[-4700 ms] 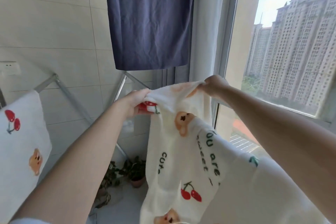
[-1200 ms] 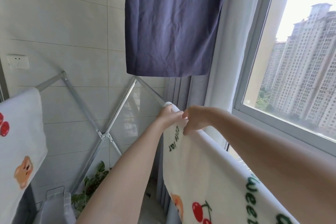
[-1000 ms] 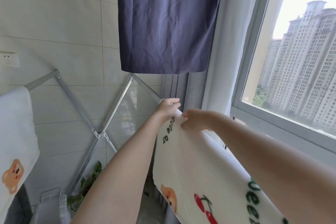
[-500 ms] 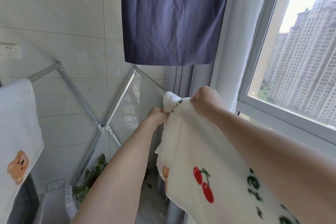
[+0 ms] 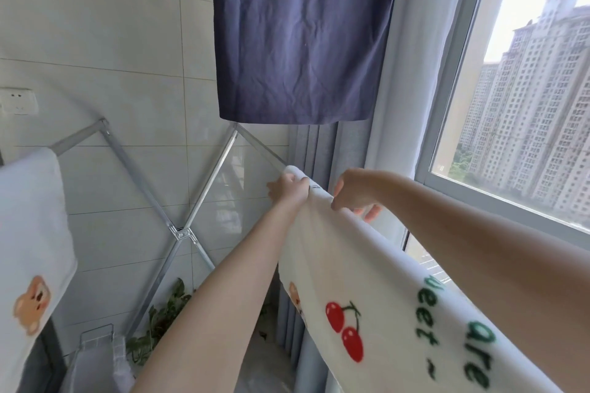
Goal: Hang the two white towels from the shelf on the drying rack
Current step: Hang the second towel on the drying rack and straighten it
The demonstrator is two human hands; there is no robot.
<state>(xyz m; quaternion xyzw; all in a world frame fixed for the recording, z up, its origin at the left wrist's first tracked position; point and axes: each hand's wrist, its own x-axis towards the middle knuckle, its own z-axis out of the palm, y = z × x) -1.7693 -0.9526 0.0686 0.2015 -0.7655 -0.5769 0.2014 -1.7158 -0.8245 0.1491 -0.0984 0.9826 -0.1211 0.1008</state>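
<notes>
Second towel (image 5: 376, 284): draped over the right-hand rail of the drying rack (image 5: 182, 233), far end bunched.
First towel (image 5: 32, 233): hung on the left rail.
Left hand (image 5: 289, 190): closed on the far corner.
Right hand (image 5: 354, 193): top edge pinched just beside it.
Advice: the far edge is best pulled flat along the rail, both sides hanging evenly.

both arms stretched forward and up, side by side. left hand (image 5: 289, 188) fisted, knuckles up. right hand (image 5: 352, 193) curled, fingers pinched down, one fingertip poking out below.
</notes>
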